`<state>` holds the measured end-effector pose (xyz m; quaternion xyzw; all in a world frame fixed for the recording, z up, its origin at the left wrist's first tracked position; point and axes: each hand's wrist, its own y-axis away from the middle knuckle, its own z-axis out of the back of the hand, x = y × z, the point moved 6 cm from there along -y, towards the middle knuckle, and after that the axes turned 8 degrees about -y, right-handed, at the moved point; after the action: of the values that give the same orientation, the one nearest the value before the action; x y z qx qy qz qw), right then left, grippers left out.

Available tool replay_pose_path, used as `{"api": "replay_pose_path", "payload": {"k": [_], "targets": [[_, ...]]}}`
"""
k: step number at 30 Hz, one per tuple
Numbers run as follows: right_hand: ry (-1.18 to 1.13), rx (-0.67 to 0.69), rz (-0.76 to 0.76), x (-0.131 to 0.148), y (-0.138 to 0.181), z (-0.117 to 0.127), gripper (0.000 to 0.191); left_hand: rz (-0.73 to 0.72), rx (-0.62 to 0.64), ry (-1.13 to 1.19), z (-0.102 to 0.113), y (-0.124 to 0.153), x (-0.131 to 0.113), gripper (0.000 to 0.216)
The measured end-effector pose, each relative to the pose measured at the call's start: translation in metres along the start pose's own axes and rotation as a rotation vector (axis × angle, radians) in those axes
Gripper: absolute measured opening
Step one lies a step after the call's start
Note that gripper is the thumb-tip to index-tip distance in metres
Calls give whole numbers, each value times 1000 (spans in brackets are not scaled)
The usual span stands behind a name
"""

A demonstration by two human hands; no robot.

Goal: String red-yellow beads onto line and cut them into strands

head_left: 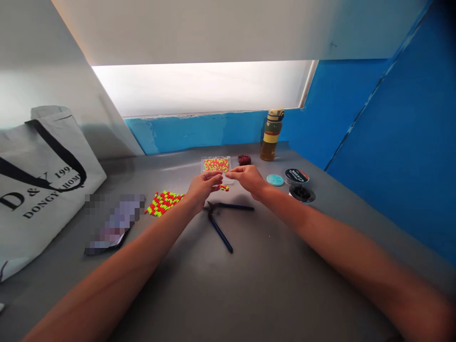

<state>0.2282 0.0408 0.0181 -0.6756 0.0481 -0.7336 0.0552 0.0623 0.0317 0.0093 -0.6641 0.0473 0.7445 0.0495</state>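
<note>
Smooth grey worktop (270, 275) was backed by blue-painted wall (206, 133). At frame centre, short oblong beads (224, 188), glossy red and yellow, were aligned roughly left-to-right, below the left hand (200, 190) and right hand (251, 178), both pinched narrow; anything held could not be discerned.

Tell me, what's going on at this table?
A person holds the left hand and right hand close together, fingertips almost meeting; anything pinched between them is too small to make out. A few loose beads lie near the fingers, with a clear packet of beads beyond. A patterned bead patch lies to the left, and pliers rest in front, handles spread.
</note>
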Motion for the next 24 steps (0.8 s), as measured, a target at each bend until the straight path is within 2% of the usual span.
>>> {"api": "replay_pose_path", "payload": {"k": [4,9,13,18,24], "targets": [[-101,50,0,-1,4,-7,19,23,38,109,-6,3,2,32],[-125,107,-32,-3,6,-10,18,90,47,135,-4,0,11,31],[-177,160,-44,-12,4,-11,15,57,53,121,0,-3,17,29],[-233,177,-95,-36,3,-15,15,42,76,95,2,-8,28,29],[-104,92,-6,-42,4,-16,18,26,101,77,0,-9,29,29]]}}
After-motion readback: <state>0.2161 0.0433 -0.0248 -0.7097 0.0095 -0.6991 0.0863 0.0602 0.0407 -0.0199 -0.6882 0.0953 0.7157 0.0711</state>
